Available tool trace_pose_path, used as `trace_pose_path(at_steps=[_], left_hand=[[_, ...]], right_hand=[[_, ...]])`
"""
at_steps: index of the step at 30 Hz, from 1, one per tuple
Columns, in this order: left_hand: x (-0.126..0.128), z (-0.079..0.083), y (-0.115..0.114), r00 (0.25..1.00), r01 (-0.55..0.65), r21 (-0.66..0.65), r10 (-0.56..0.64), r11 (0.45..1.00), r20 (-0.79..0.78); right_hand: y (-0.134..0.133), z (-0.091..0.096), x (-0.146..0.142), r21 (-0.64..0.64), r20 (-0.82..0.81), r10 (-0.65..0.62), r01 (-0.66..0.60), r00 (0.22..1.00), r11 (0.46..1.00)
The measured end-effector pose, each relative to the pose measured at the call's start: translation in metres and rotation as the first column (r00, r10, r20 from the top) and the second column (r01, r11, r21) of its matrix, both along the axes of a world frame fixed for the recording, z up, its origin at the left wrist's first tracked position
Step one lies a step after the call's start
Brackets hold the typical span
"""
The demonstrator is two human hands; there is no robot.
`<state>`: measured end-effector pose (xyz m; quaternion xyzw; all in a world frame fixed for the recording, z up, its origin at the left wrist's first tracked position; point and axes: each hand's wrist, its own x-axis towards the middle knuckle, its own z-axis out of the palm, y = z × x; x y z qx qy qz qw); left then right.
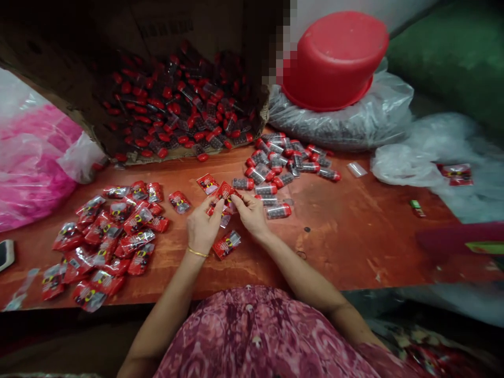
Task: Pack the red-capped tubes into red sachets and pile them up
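Both my hands meet over the middle of the reddish table, gripping a small red printed packet (pixel 224 191) between thumbs and fingers. My left hand (pixel 203 223) is closed on its left side and wears a gold bangle at the wrist. Closed on the right side is my right hand (pixel 252 214). Another red packet (pixel 226 245) lies just below my hands, and a flat one (pixel 207 184) lies just beyond them. Close to my right fingers are small clear containers with red caps and dark contents (pixel 278 211). Whether the held packet has anything inside is hidden.
A heap of filled red packets (pixel 106 236) covers the table's left. Behind, a cardboard box (pixel 74 100) lies open with many red-capped containers. An upturned red tub (pixel 342 58) rests on a plastic sack (pixel 334 126) at back right. Pink bags (pixel 35 163) stand left.
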<state>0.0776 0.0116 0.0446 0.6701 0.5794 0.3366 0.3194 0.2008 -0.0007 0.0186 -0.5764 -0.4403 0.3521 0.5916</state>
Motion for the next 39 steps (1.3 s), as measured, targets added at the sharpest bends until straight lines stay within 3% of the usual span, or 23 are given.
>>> trace_pose_path(at_steps=[2, 4, 8, 10, 16, 18, 21, 23, 25, 27, 32, 34, 36, 39], left_hand=[[0.002, -0.001, -0.006, 0.972, 0.081, -0.286, -0.012, 0.955, 0.235], [0.009, -0.001, -0.013, 0.874, 0.178, -0.451, 0.070, 0.874, 0.480], [0.028, 0.000, -0.025, 0.618, 0.218, -0.508, 0.284, 0.833, 0.733], [0.034, 0.000, -0.026, 0.570, 0.219, -0.548, 0.350, 0.807, 0.744], [0.037, 0.001, -0.019, 0.523, 0.226, -0.643, 0.466, 0.731, 0.714], [0.036, 0.005, -0.016, 0.522, 0.225, -0.658, 0.482, 0.719, 0.704], [0.037, 0.010, -0.014, 0.526, 0.223, -0.681, 0.502, 0.698, 0.687], [0.038, 0.010, -0.014, 0.529, 0.246, -0.693, 0.505, 0.678, 0.682], [0.040, 0.009, -0.015, 0.537, 0.273, -0.704, 0.503, 0.656, 0.677], [0.043, 0.007, -0.015, 0.546, 0.293, -0.717, 0.505, 0.633, 0.669], [0.049, 0.004, -0.018, 0.557, 0.315, -0.751, 0.528, 0.580, 0.641], [0.050, 0.003, -0.020, 0.567, 0.319, -0.761, 0.529, 0.565, 0.631], [0.050, 0.004, -0.020, 0.565, 0.329, -0.761, 0.529, 0.560, 0.633], [0.049, 0.003, -0.021, 0.550, 0.337, -0.756, 0.535, 0.561, 0.641]], right_hand=[[-0.007, 0.002, 0.002, 0.025, 0.083, -0.033, 0.031, 0.996, 0.999], [-0.014, 0.002, 0.003, 0.061, 0.141, -0.049, 0.041, 0.989, 0.997], [-0.023, -0.002, 0.003, 0.102, 0.197, -0.100, 0.081, 0.975, 0.992], [-0.025, -0.005, 0.004, 0.113, 0.212, -0.116, 0.094, 0.970, 0.989], [-0.039, -0.004, 0.020, 0.055, 0.364, -0.064, 0.047, 0.929, 0.997], [-0.046, -0.003, 0.035, -0.013, 0.536, -0.097, 0.123, 0.839, 0.992], [-0.058, -0.008, 0.062, -0.081, 0.813, -0.143, 0.353, 0.565, 0.932], [-0.070, -0.015, 0.077, -0.103, 0.903, -0.073, 0.380, 0.423, 0.919], [-0.084, -0.022, 0.086, -0.095, 0.930, -0.029, 0.317, 0.366, 0.944], [-0.097, -0.027, 0.090, -0.043, 0.932, -0.065, 0.285, 0.357, 0.958], [-0.104, -0.035, 0.090, 0.003, 0.951, -0.138, 0.439, 0.277, 0.898], [-0.098, -0.039, 0.092, -0.032, 0.955, -0.106, 0.453, 0.275, 0.891], [-0.094, -0.041, 0.097, -0.054, 0.941, -0.101, 0.439, 0.323, 0.897], [-0.098, -0.037, 0.103, -0.060, 0.839, -0.167, 0.392, 0.519, 0.918]])
